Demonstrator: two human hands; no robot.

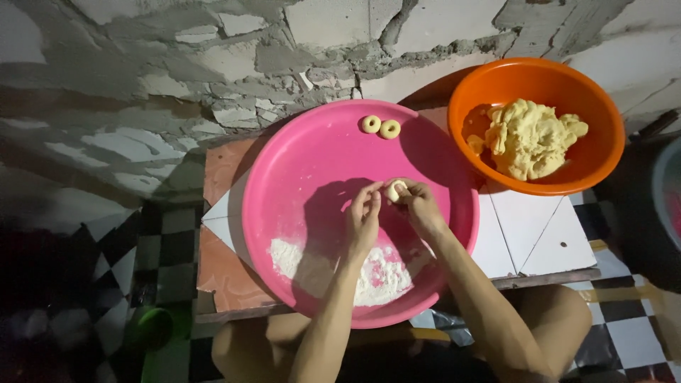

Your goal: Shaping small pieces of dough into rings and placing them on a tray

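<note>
My right hand (pixel 420 207) pinches a small pale piece of dough (pixel 394 189) over the middle of a big pink basin (pixel 284 170). My left hand (pixel 363 216) is beside it, its fingertips touching the same piece of dough. Two small ring-shaped dough pieces (pixel 379 126) lie side by side at the basin's far rim. A heap of white flour (pixel 376 273) sits at the near side of the basin, under my forearms. An orange bowl (pixel 596 152) at the right holds a large lump of yellow dough (pixel 528 137).
Both vessels rest on a low tiled slab (pixel 539 237) against a rough plastered wall (pixel 177 85). Checkered floor tiles (pixel 624 319) show at left and right. A green object (pixel 152 328) lies at lower left. A dark container (pixel 656 206) stands at the right edge.
</note>
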